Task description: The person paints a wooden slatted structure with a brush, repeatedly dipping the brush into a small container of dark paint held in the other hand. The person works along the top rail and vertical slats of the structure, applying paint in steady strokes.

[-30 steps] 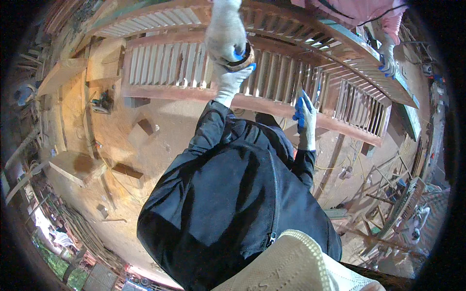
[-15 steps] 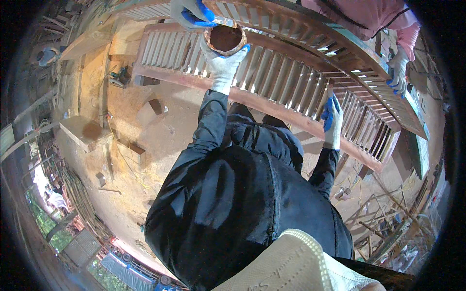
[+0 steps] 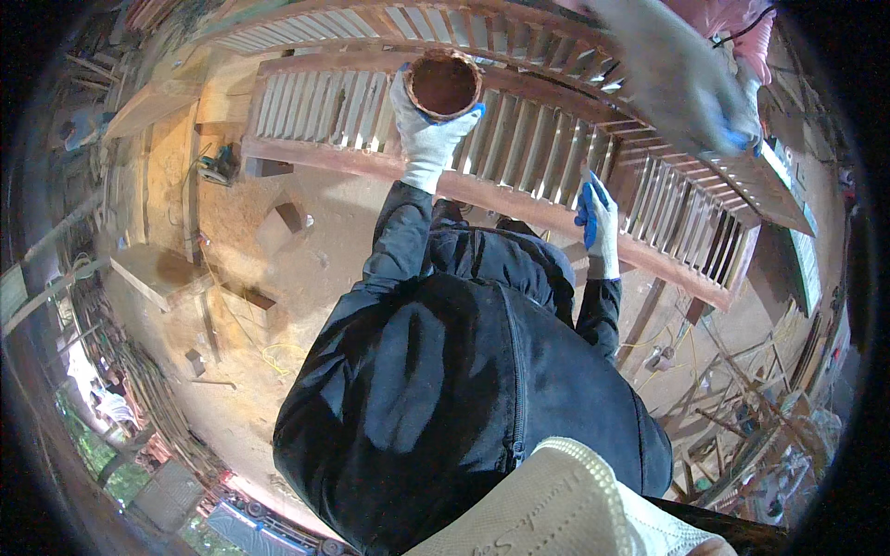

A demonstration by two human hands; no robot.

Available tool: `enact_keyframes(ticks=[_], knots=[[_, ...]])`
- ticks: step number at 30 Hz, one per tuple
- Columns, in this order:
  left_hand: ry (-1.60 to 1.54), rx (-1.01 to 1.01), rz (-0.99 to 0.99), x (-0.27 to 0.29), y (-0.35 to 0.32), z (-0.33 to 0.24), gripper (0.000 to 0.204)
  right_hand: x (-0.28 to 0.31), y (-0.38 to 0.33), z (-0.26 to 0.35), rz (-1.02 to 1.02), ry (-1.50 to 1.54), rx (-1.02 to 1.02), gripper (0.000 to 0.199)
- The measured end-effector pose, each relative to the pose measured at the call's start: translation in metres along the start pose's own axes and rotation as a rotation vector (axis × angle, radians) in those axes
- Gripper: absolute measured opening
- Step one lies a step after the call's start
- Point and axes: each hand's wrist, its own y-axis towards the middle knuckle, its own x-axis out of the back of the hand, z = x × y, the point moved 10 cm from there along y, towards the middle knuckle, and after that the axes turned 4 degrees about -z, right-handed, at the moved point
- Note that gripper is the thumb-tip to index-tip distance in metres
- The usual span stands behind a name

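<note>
My left hand (image 3: 428, 139), in a white glove with blue on the fingers, is closed around a round bowl (image 3: 446, 55) with brown stuff in it. The bowl is held over the slats of a wooden slatted frame (image 3: 519, 197). My right hand (image 3: 601, 227), gloved the same way, is above the near rail of that frame. Its fingers are closed, and a thin tip seems to stick up past them; its kind is too small to tell.
Beyond stands a second slatted panel (image 3: 519, 42). Another person's gloved hand (image 3: 681, 79), blurred, reaches over its right part; a pink sleeve (image 3: 756, 51) shows there. Wooden boards (image 3: 153, 269) and a power tool (image 3: 220, 165) are at left, loose sticks (image 3: 742, 408) at right.
The other person's gloved hand has left the bowl and swung right, over the panel. My bowl has shifted slightly right; my right hand has moved left along the frame.
</note>
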Motion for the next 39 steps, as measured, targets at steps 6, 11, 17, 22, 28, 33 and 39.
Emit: enact_keyframes(ticks=[6, 11, 17, 22, 28, 33, 39], knots=[[0.336, -0.5, 0.106, 0.0, -0.033, -0.056, 0.109, -0.041, -0.055, 0.092, 0.034, -0.275, 0.382, 0.036], [0.359, -0.552, 0.177, 0.01, -0.063, -0.062, 0.102, -0.157, -0.116, 0.176, 0.078, -0.93, 0.932, 0.027], [0.364, -0.562, 0.247, 0.001, -0.074, -0.066, 0.092, -0.218, -0.094, 0.138, 0.229, -1.479, 1.046, 0.024], [0.37, -0.575, 0.245, 0.001, -0.074, -0.053, 0.086, -0.236, -0.09, 0.109, 0.298, -1.331, 1.18, 0.024], [0.337, -0.554, 0.272, 0.004, -0.069, -0.042, 0.09, -0.223, -0.061, 0.101, 0.366, -1.102, 0.918, 0.019], [0.384, -0.53, 0.203, 0.015, -0.053, -0.034, 0.101, -0.192, -0.019, 0.091, 0.456, -0.677, 0.38, 0.028], [0.4, -0.396, 0.22, 0.015, -0.049, -0.022, 0.113, -0.151, -0.01, 0.064, 0.479, -0.321, 0.18, 0.037]])
